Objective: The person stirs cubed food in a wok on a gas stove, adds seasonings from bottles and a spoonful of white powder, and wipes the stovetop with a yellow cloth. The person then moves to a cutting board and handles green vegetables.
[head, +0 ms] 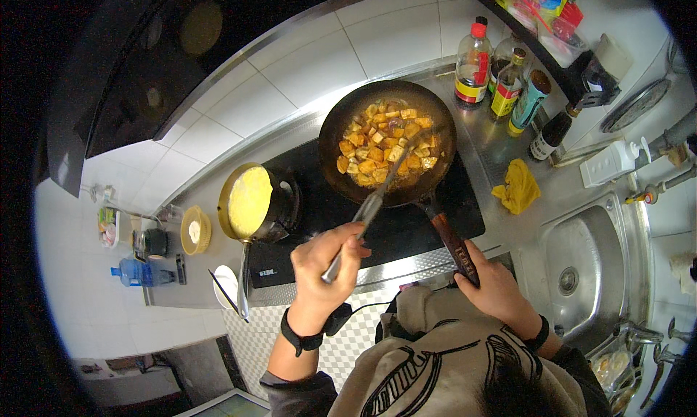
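Note:
A dark wok (332,172) sits on the black cooktop (305,199), holding many browned, cubed pieces of food (381,145) that look like tofu. My left hand (329,264) grips the metal handle of a spatula (375,202). The spatula slants over the wok's near rim, and its far end is among the cubes, partly blurred. My right hand (493,286) is closed around the wok's dark brown wooden handle (454,248). To the left stands a saucepan (280,221) with yellow contents (250,202), its metal handle (243,281) pointing towards me.
Sauce bottles (472,66) stand right of the wok, with a yellow cloth (516,187) before them. Further right is a steel sink (585,253). On the left are a yellow basket (202,226), a white bowl (226,286) with chopsticks (226,294) and a blue plastic bottle (136,273).

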